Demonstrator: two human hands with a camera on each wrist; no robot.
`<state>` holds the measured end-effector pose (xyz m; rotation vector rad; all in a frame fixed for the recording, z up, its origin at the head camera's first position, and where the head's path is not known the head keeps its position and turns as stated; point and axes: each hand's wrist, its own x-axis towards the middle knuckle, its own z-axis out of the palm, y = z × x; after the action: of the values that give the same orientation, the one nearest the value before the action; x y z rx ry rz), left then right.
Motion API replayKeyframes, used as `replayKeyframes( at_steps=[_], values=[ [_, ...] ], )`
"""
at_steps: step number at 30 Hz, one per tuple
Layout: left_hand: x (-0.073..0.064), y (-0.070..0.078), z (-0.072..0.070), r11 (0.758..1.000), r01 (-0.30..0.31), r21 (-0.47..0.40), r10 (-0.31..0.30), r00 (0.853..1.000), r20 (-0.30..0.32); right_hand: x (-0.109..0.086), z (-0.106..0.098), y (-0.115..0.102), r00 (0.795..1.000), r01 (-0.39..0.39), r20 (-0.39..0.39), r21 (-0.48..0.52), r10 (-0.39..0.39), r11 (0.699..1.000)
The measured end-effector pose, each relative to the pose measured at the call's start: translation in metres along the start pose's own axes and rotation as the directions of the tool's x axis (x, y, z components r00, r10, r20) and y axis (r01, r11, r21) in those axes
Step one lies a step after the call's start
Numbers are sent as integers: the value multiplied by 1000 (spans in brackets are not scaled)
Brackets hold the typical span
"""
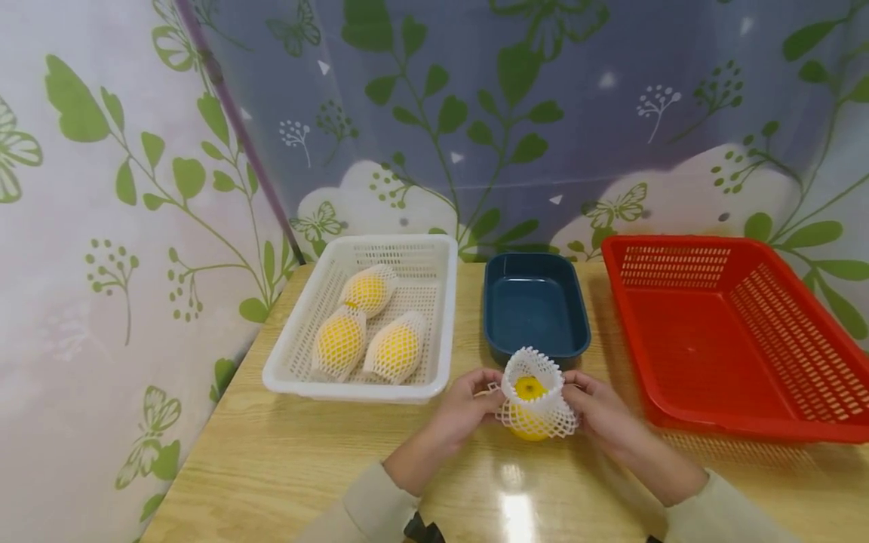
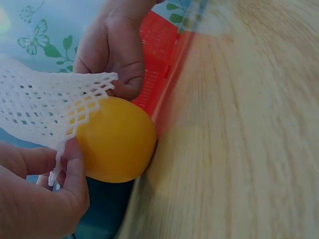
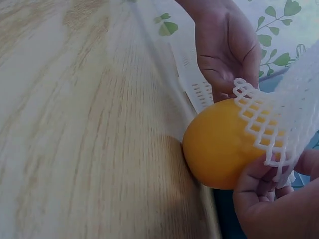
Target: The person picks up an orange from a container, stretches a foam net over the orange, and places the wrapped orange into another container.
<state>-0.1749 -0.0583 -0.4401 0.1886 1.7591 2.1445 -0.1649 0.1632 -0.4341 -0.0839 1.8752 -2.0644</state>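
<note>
A round yellow fruit (image 2: 119, 142) rests on the wooden table, its upper part inside a white foam net sleeve (image 1: 538, 418). The sleeve's top gapes, and the fruit's crown shows through it in the head view. On the left side my left hand (image 1: 468, 403) pinches the net's lower edge between thumb and fingers. The opposite edge is pinched by my right hand (image 1: 600, 407). Both wrist views show the lower half of the fruit bare, with the net (image 3: 269, 129) stretched outward from it.
A white basket (image 1: 360, 390) at the left holds three netted yellow fruits (image 1: 397, 348). Just behind my hands stands a dark blue tub (image 1: 536, 302). To the right is a large red basket (image 1: 686, 339). A patterned curtain hangs behind the table (image 1: 285, 467).
</note>
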Motion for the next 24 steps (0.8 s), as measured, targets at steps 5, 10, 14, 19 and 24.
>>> replayKeyframes(
  at_steps=[5, 10, 14, 19, 24],
  values=[
    [-1, -3, -2, 1000, -14, 14, 14, 1000, 5, 0, -1, 5, 1000, 22, 3, 31, -22, 999],
    [0, -4, -4, 999, -1, 49, 1, 1000, 0, 0, -3, 10, 1000, 13, -5, 29, -13, 1000],
    [-1, -5, -7, 996, 10, 84, -10, 1000, -4, 1, -5, 16, 999, -34, -37, -23, 33, 999],
    [-2, -4, -10, 992, 30, 124, -31, 1000, 3, 1, -6, 20, 996, -75, -51, -54, 72, 996],
    [-2, -4, -10, 991, 61, 116, -63, 998, 14, -1, -6, 20, 998, -63, -32, -32, 62, 997]
  ],
)
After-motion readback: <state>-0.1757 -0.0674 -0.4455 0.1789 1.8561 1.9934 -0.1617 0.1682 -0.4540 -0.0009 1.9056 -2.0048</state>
